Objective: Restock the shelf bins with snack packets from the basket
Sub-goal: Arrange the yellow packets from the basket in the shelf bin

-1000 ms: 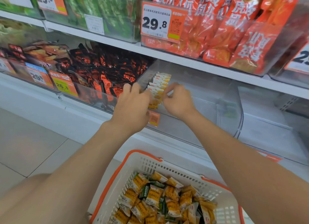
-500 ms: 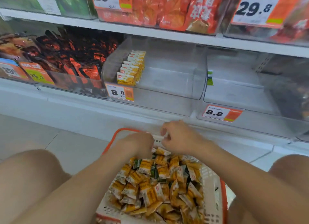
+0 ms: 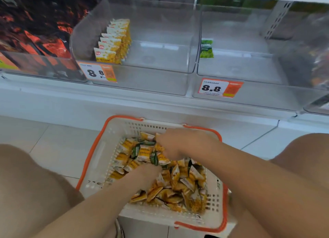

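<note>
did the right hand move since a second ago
Yes. The right hand was up at the clear bin; now it is down in the basket below that bin.

1 head view; looks forward-down; close over basket (image 3: 100, 149); shelf bins (image 3: 142, 82) beyond

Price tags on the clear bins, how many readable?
2. One price tag on the bin with the yellow packet row, one on the bin with the single green packet. A cut-off label at the left edge may be a third.
</note>
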Demonstrator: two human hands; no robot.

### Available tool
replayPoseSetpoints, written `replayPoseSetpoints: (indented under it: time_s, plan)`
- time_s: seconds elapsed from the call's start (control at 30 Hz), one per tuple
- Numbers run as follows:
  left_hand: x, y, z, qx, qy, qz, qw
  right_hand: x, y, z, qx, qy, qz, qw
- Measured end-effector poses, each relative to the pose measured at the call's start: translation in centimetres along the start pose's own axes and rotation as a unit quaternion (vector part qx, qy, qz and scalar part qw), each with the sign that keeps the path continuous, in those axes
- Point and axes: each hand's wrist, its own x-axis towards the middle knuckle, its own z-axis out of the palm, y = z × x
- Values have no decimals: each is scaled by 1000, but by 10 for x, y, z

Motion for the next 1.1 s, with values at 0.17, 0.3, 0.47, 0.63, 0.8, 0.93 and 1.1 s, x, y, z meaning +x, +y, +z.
replayPoseSetpoints:
  time_s: [0.17,0.3,0.47,0.63,0.8,0.93,1.1]
  plan:
    - [4,-10,6,-31,45,-46,997,-7,-2,-6,-11,18,-10,1000]
    - [5,-17,-3,-99,39,-59,993,-13,-1,-15,-4,28,-12,1000]
    - [-13,-26,-53,-214,149,-44,965,-30,1,-28,0,64,27,998]
    - [-66,-35,-118,-378,216,46,899,-40,3,-33,99,166,110,975]
    - [-127,-33,-162,-522,282,113,797,-35,4,-41,467,283,107,831]
    - [-150,-42,-172,-524,290,133,790,-36,-1,-47,570,351,86,738]
    - [-160,-42,-179,-533,338,126,765,-41,-7,-51,626,375,45,683]
